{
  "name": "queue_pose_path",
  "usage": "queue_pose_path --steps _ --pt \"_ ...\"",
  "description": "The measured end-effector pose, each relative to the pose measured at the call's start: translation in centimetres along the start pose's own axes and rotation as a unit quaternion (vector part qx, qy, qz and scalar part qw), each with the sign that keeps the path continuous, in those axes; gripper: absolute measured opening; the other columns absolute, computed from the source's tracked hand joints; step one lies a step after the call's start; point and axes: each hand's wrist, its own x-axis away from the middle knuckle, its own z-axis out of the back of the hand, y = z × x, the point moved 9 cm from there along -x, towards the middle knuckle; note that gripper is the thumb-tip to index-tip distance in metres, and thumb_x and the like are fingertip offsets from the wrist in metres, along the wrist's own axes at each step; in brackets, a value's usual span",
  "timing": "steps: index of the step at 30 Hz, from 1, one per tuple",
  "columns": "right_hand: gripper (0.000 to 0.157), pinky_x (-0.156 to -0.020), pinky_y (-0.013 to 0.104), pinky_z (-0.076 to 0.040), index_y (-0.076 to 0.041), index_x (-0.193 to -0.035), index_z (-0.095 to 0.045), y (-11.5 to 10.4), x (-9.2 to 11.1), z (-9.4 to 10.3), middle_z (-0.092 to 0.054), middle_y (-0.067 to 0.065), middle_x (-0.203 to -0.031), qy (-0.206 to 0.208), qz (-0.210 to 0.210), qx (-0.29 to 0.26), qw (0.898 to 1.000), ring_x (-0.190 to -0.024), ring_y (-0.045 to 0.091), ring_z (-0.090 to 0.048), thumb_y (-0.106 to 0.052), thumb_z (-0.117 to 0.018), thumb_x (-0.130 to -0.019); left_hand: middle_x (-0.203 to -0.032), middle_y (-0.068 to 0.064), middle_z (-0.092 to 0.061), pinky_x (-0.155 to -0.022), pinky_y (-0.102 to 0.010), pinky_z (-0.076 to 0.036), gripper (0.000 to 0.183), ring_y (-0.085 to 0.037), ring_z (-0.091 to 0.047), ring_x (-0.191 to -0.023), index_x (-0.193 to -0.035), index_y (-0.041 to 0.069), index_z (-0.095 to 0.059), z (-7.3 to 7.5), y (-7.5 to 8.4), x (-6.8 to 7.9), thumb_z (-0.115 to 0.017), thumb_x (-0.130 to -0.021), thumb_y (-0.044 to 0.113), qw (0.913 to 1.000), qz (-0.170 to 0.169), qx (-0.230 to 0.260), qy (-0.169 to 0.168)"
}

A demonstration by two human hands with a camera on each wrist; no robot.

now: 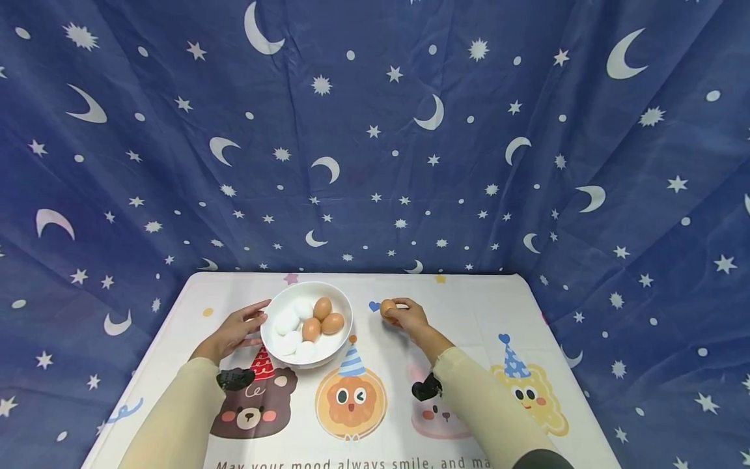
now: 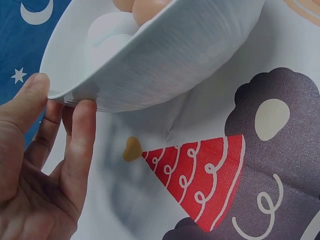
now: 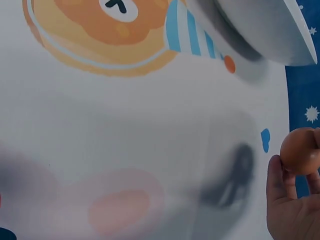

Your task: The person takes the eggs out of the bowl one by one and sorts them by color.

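A white bowl (image 1: 346,339) stands on the left half of the table, with three brown eggs (image 1: 333,323) and several white eggs (image 1: 288,320) inside. At its left rim, my left hand (image 1: 236,329) pinches the edge. In the left wrist view the thumb (image 2: 36,87) lies at the top of the rim, and the fingers (image 2: 82,135) press the outer wall from below. My right hand (image 1: 411,319) holds another brown egg (image 1: 387,309) above the cloth, right of the bowl. The right wrist view shows this egg between the fingertips, partly cut off by the frame edge.
A white cloth (image 1: 398,404) printed with cartoon figures and lettering covers the table. Behind and at both sides hangs a dark blue curtain (image 1: 375,163) with moons and stars. The table's far edge runs just beyond the bowl.
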Motion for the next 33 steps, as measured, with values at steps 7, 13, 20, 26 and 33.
queue_pose_path --steps 7,13,20,26,33 --pt "0.045 -0.082 0.032 -0.059 -0.003 -0.123 -0.063 1.2 -0.7 1.0 -0.060 0.022 -0.120 0.023 -0.028 0.038 0.999 -0.091 0.022 -0.063 -0.010 -0.075 -0.080 -0.135 -0.015 -0.038 -0.084 -0.032 -0.060 0.058 -0.017 -0.058 -0.108 -0.156 0.018 -0.030 0.1 -0.2 -0.2 -0.053 -0.103 0.024 1.0000 -0.006 0.006 -0.002" --pt "0.045 -0.079 0.026 -0.058 -0.003 -0.123 -0.063 2.2 -1.0 1.7 -0.059 0.020 -0.125 0.028 -0.037 0.066 0.997 -0.095 0.021 -0.063 -0.014 -0.076 -0.082 -0.138 -0.016 -0.037 -0.082 -0.032 -0.061 0.058 -0.014 -0.059 -0.104 -0.155 0.018 -0.031 0.1 -0.5 -0.2 -0.054 -0.102 0.026 1.0000 -0.002 0.006 0.000" --pt "0.042 -0.079 0.028 -0.061 0.001 -0.122 -0.064 2.8 -0.9 1.9 -0.062 0.022 -0.118 0.031 -0.045 0.049 0.997 -0.086 0.018 -0.065 -0.009 -0.076 -0.082 -0.135 -0.015 -0.041 -0.080 -0.032 -0.061 0.057 -0.008 -0.062 -0.095 -0.155 0.018 -0.032 0.3 -0.6 0.0 -0.055 -0.102 0.026 0.9998 -0.002 0.019 0.007" --pt "0.043 -0.075 0.028 -0.061 0.001 -0.120 -0.065 3.1 -1.3 2.0 -0.064 0.023 -0.117 0.043 -0.031 0.061 0.997 -0.080 0.016 -0.064 -0.010 -0.077 -0.080 -0.136 -0.016 -0.041 -0.081 -0.033 -0.061 0.058 -0.012 -0.061 -0.100 -0.155 0.018 -0.033 0.3 -0.8 -0.1 -0.055 -0.102 0.027 0.9997 0.002 0.023 0.012" --pt "0.043 -0.076 0.031 -0.061 0.001 -0.118 -0.067 3.0 -1.6 1.8 -0.064 0.022 -0.115 0.056 -0.028 0.080 0.995 -0.079 0.016 -0.063 -0.012 -0.079 -0.079 -0.135 -0.016 -0.041 -0.081 -0.032 -0.061 0.057 -0.017 -0.059 -0.104 -0.154 0.019 -0.034 0.3 -0.7 -0.1 -0.055 -0.102 0.027 0.9995 0.011 0.019 0.022"
